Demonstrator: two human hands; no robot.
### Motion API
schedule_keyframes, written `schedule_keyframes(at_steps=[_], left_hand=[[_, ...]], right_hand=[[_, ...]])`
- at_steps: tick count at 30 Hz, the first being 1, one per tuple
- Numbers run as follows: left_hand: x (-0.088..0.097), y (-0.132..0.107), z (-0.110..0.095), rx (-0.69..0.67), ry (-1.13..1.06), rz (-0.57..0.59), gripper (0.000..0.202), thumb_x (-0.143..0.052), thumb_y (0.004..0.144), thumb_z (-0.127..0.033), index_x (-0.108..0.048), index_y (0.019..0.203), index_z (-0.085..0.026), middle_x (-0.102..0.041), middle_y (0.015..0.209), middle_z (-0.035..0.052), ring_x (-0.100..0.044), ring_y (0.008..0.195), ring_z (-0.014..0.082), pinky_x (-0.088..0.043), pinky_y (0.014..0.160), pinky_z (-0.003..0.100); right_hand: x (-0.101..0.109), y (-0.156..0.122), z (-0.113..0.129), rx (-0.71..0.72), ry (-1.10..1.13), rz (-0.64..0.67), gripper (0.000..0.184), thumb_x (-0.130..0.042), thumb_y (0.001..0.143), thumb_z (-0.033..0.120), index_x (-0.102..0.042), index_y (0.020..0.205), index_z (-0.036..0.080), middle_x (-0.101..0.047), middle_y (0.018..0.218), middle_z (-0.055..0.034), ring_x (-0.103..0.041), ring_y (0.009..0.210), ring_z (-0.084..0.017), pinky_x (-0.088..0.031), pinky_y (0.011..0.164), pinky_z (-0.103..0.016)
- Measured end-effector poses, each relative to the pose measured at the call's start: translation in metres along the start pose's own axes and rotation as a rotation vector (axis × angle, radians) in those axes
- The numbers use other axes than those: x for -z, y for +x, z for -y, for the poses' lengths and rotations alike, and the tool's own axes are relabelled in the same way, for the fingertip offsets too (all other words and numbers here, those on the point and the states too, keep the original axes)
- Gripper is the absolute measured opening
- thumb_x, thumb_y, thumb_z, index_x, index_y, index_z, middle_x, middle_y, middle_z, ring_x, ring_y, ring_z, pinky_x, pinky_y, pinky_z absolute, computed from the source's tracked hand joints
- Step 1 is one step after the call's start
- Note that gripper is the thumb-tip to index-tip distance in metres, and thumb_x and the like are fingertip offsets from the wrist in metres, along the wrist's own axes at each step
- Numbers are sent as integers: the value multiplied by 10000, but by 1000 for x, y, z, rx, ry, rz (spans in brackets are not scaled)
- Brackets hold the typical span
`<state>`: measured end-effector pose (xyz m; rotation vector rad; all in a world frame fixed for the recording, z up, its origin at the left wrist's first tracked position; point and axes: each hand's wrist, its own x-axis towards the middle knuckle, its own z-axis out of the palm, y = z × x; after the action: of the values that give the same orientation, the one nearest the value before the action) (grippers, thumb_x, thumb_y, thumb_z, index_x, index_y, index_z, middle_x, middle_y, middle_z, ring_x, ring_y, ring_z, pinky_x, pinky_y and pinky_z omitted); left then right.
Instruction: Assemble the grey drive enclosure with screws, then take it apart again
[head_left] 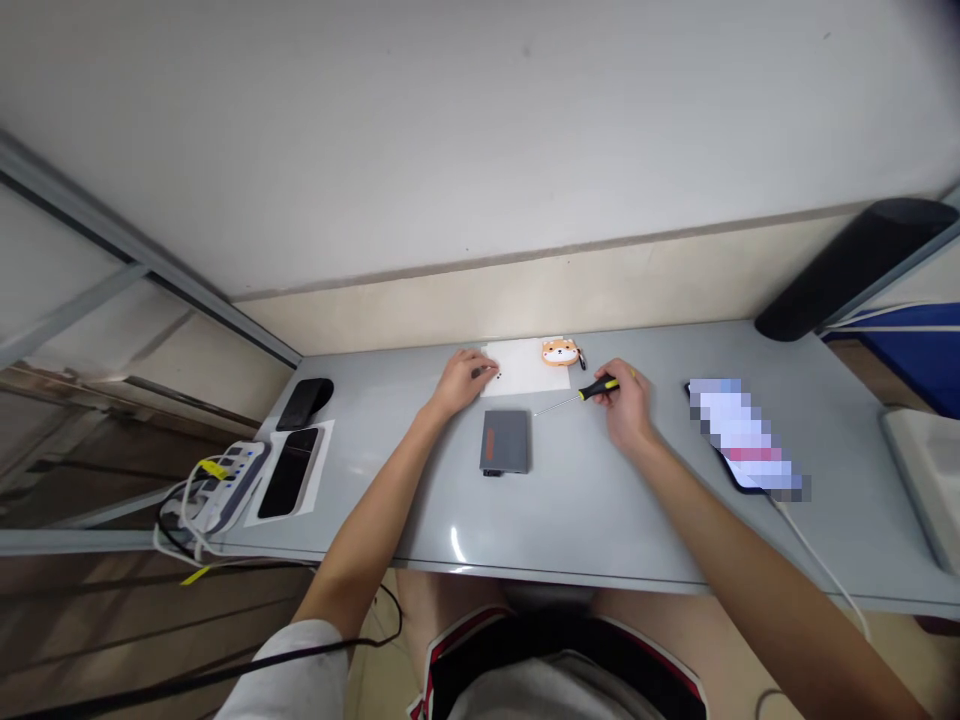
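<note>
My right hand [626, 405] is closed round the black and yellow handle of a screwdriver [598, 388]. Its thin metal shaft points left, with the tip close to the right side of a flat dark grey box [505, 441] that bears a reddish-brown mark. My left hand [461, 382] rests at the left edge of a white sheet of paper [525, 366], thumb and fingertips pinched together. What they hold, if anything, is too small to make out. Tiny dark bits [499, 376], perhaps screws, lie on the paper by those fingertips.
An orange-and-white animal-face case [560, 352] sits on the paper's right part. At left are a dark phone [289, 472], a black object [304, 402] and a power strip [236, 490] with cables. A lit phone [739, 435] on a white cable lies right; a black cylinder [855, 265] leans behind.
</note>
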<state>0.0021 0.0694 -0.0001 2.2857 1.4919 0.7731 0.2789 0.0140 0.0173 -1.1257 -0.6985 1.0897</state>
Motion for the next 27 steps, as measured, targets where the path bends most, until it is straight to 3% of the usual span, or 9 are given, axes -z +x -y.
schedule_keyframes(at_steps=[13,20,22,27], left_hand=[[-6,-26,2,-7,-30,-69,196,-648,1019,-347,-814,1086,-269,-720,1103,70,-633,1084,252,-507,1061,486],[5,-35,-12,36,-75,-75,213,-636,980,-222,-784,1132,-243,-722,1141,78,-644,1140,257,-500,1096,507],[15,-44,-22,13,-125,-25,255,-676,968,-249,-756,1209,-271,-709,1224,77,-626,1231,270,-488,1130,520],[37,-75,-46,-104,-335,334,447,-724,947,-267,-670,1372,-393,-685,1341,66,-667,1250,274,-589,1032,490]], right_hand=[[1,1,-2,12,-21,1,184,-620,660,381,-555,578,230,-539,554,36,-480,446,-91,-319,390,-218],[1,1,-2,11,-32,-1,177,-609,657,382,-556,579,233,-540,558,36,-479,442,-92,-322,393,-228],[0,1,-1,7,-32,-6,172,-608,660,374,-558,580,230,-548,562,34,-480,444,-90,-322,399,-226],[-1,-2,2,7,-34,-6,164,-615,638,369,-564,565,232,-552,560,29,-481,451,-97,-328,403,-233]])
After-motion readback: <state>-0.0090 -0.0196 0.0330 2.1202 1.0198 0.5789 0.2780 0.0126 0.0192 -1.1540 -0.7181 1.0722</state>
